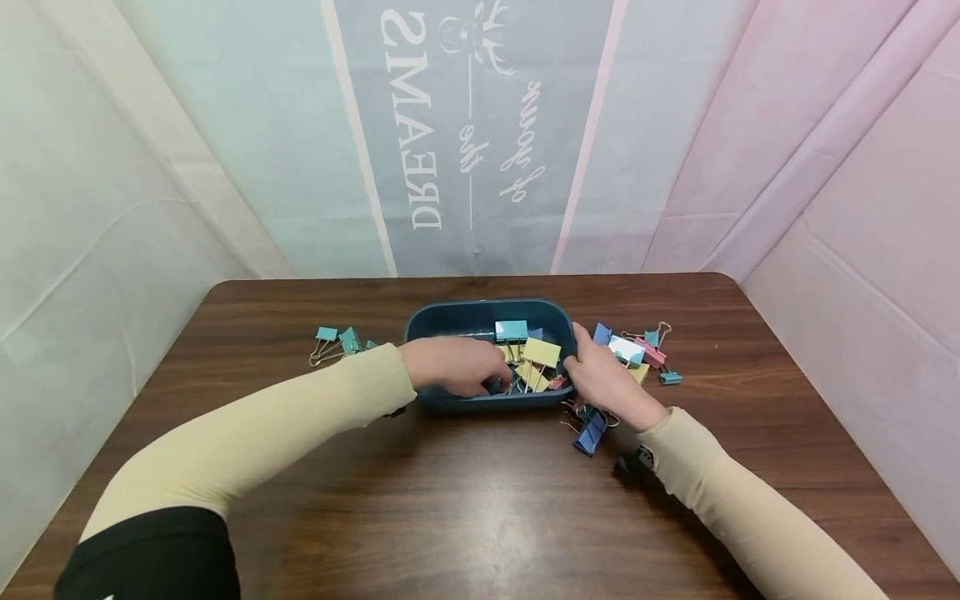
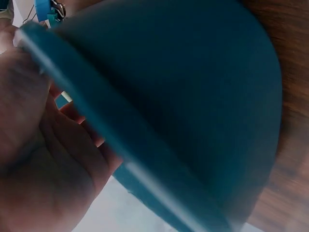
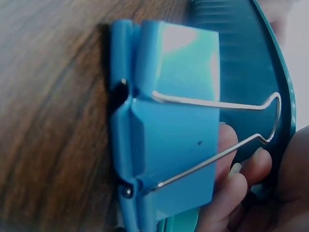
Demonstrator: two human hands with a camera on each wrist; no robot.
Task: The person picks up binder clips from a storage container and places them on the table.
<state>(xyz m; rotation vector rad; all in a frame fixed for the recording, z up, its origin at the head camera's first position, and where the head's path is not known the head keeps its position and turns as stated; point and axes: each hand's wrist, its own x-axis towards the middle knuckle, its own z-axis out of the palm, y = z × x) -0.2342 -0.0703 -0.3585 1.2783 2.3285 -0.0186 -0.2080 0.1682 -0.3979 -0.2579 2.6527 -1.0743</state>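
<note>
A dark teal bin (image 1: 483,403) holds several yellow clips (image 1: 542,352), a light blue clip (image 1: 512,331) and a bit of pink. The left hand (image 1: 457,365) reaches over the bin's left part, fingers down among the clips; its fingertips are hidden. In the left wrist view, that hand (image 2: 58,145) lies across the bin's rim (image 2: 116,128). At the bin's right end the right hand (image 1: 603,379) grips the rim. The right wrist view shows the right hand's curled fingers (image 3: 229,193) against the bin wall (image 3: 231,53), behind a large blue binder clip (image 3: 178,125).
Teal clips (image 1: 349,340) lie left of the bin on the brown wooden table (image 1: 450,517). Right of it is a pile with white, pink (image 1: 651,353), teal and yellow clips. A dark blue clip (image 1: 590,433) lies below the right hand. A printed curtain (image 1: 480,250) hangs behind the table.
</note>
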